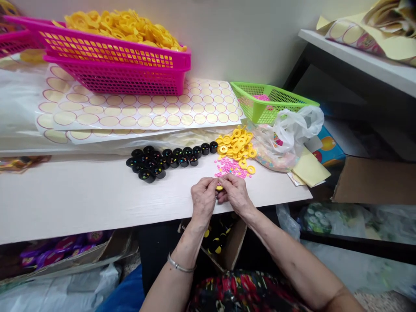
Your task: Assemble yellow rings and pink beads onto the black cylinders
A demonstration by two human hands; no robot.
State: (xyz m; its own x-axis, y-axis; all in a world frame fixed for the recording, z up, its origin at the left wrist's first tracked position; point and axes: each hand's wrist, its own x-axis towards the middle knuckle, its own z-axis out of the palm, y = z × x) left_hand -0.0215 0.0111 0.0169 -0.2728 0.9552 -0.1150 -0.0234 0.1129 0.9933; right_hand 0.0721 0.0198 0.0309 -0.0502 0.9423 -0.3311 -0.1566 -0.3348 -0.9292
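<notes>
Both hands meet at the table's front edge around a small black cup with a yellow ring (219, 188) on it. My left hand (204, 194) pinches it from the left, and my right hand (236, 193) grips it from the right with fingers closed. The fingers hide most of the piece. Just beyond lie loose pink beads (231, 167) and a heap of yellow rings (236, 142). To the left stand several small black cups (152, 164) with colourful bits inside, grouped and trailing off in a row.
Pink baskets (130, 78) piled with yellow pieces stand on printed sticker sheets (156, 108). A green basket (279, 102) and a plastic bag (279, 147) of pale pieces are at right. Below my hands is a cardboard box (232, 251) of black and yellow pieces. A shelf (357, 56) juts out at upper right.
</notes>
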